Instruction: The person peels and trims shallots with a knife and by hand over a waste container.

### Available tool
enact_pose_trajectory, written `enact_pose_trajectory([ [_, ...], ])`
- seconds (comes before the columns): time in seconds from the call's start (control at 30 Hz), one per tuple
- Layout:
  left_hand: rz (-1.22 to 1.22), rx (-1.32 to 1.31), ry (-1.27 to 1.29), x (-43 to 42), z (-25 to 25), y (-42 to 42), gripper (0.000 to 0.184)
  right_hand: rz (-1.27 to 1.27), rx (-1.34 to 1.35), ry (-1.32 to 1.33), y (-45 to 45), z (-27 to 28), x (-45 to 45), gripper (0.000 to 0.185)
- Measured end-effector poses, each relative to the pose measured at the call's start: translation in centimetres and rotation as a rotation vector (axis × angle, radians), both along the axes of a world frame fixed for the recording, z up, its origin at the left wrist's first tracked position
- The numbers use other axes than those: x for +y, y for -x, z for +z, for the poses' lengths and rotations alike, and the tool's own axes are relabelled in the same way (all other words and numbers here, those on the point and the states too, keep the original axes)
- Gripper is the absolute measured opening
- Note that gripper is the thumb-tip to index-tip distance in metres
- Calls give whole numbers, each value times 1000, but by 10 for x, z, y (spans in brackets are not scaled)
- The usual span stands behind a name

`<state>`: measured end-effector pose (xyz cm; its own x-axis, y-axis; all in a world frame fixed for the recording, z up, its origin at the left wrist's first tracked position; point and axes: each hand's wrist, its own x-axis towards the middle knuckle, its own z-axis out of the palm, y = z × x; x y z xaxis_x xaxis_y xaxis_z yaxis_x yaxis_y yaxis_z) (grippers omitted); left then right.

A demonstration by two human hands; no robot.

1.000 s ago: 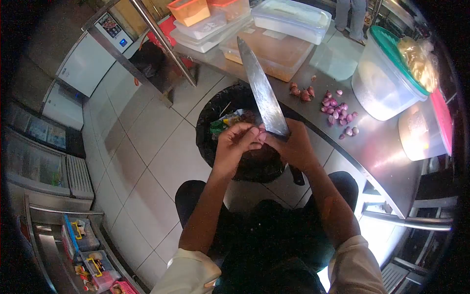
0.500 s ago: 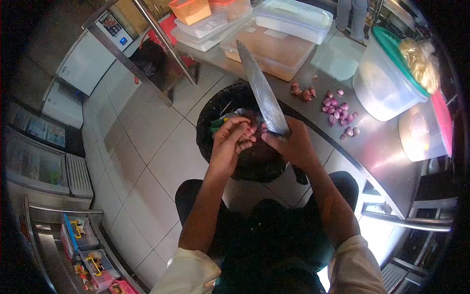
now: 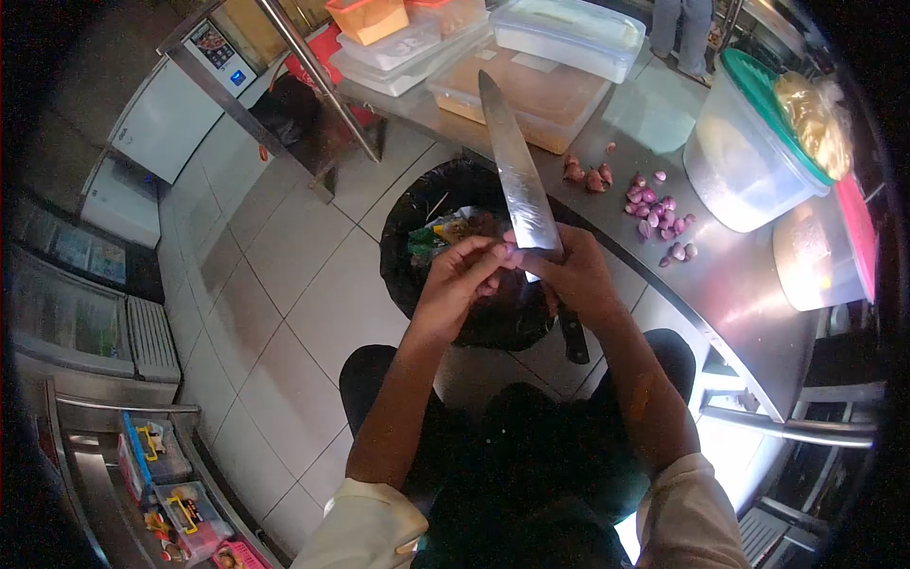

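Note:
My right hand (image 3: 580, 275) grips a large kitchen knife (image 3: 517, 171) near the base of its blade. The blade points up and away, and the black handle shows below the hand. Pinched in the fingers of my left hand (image 3: 453, 289) is a small purplish shallot (image 3: 513, 254), close to the blade and the right thumb; the fingers partly hide it. Both hands are above a bin lined with black plastic (image 3: 396, 284), which has scraps and wrappers inside. On the metal table to the right lie peeled shallots (image 3: 646, 199) and a few brown unpeeled ones (image 3: 597, 178).
The steel table (image 3: 735, 294) curves along the right side. A tub with a green lid (image 3: 739, 161), a red-lidded container (image 3: 806, 256) and a flat plastic box (image 3: 531, 95) stand on it. Another person's legs (image 3: 681, 33) show beyond. Tiled floor (image 3: 284, 256) lies left.
My left hand has moved right, bringing its fingertips against the right thumb by the knife. The knife has turned slightly and its tip has shifted right; more of the handle shows.

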<state>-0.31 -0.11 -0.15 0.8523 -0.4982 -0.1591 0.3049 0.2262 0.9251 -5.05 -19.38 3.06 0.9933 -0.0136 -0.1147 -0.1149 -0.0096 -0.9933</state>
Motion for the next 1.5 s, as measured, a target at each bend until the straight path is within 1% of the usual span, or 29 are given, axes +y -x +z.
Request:
enact_pose_trajectory([
  [0.13, 45, -87, -68, 0, 6, 4, 23, -26, -58, 81, -1, 0, 3, 36],
  [0.23, 46, -191, -191, 0, 10, 4, 23, -61, -132, 125, -5, -14, 4, 33],
  [0.3, 152, -306, -310, 2, 7, 3, 19, -94, -155, 110, -9, -29, 6, 32],
  [0.33, 125, -313, -310, 2, 12, 2, 19, -99, -177, 104, -11, -33, 5, 31],
  [0.37, 189, -404, -316, 1, 17, 0, 17, -130, -180, 101, -13, -37, 3, 31],
  [0.4, 253, -493, -320, -3, 23, -2, 15, -143, -166, 173, -14, -40, 2, 36],
  [0.43, 225, -498, -325, -12, 35, -2, 15, -151, -148, 242, -14, -43, 2, 42],
  [0.5, 175, -659, -340, -32, 60, -9, 15, -156, -148, 244, -16, -53, 4, 43],
  [0.53, 161, -662, -342, -45, 68, -12, 15, -135, -155, 260, -18, -59, 6, 45],
  [0.6, 26, -810, -456, -83, 78, -19, 12, -135, -225, 314, -32, -84, 13, 46],
  [0.67, 3, -951, -407, -130, 75, -26, 17, -135, -294, 373, -39, -90, 17, 47],
  [0.73, -56, -994, -465, -169, 67, -37, 18, -229, -648, 387, -35, -89, 19, 34],
  [0.8, -119, -1038, -523, -201, 55, -50, 19, -210, -576, 350, -28, -89, 18, 33],
  [0.83, -102, -1141, -564, -215, 46, -58, 20, -176, -507, 305, -26, -90, 17, 32],
  [0.87, -82, -1245, -606, -226, 37, -64, 21, -189, -506, 305, -25, -91, 16, 32],
  [0.9, -92, -1249, -603, -234, 36, -68, 21, -222, -513, 363, -25, -91, 16, 33],
  [0.97, -206, -1152, -698, -241, 32, -74, 22, -256, -521, 416, -26, -91, 14, 34],
  [1.0, -212, -1154, -701, -242, 36, -74, 22, -207, -473, 446, -26, -88, 10, 36],
  [1.07, -86, -1211, -599, -230, 58, -69, 28, -160, -419, 476, -25, -80, 6, 38],
  [1.13, -196, -678, -433, -207, 88, -53, 30, -168, -203, 188, -25, -72, 5, 42],
  [1.17, -220, -505, -340, -189, 110, -36, 30, -163, -199, 184, -23, -71, 6, 42],
  [1.2, -239, -334, -244, -167, 125, -22, 31, -237, -245, 216, -22, -70, 7, 40],
  [1.23, -238, -274, -198, -147, 126, -19, 31, -313, -292, 248, -21, -68, 7, 39],
  [1.27, -235, -214, -154, -128, 127, -16, 32, -308, -293, 243, -20, -64, 6, 39],
  [1.3, -230, -214, -160, -109, 125, -14, 32, -322, -291, 257, -19, -59, 2, 39],
  [1.37, -106, -41, -139, -73, 110, -11, 34, -326, -288, 267, -19, -59, -1, 40],
  [1.4, -99, -39, -141, -61, 97, -9, 34, -355, -317, 259, -21, -61, -2, 38],
  [1.47, 53, 53, -92, -32, 63, -11, 39, -360, -349, 242, -22, -62, -3, 35],
  [1.5, 38, 156, -1, -14, 42, -17, 39, -330, -325, 202, -21, -59, -4, 33],
])
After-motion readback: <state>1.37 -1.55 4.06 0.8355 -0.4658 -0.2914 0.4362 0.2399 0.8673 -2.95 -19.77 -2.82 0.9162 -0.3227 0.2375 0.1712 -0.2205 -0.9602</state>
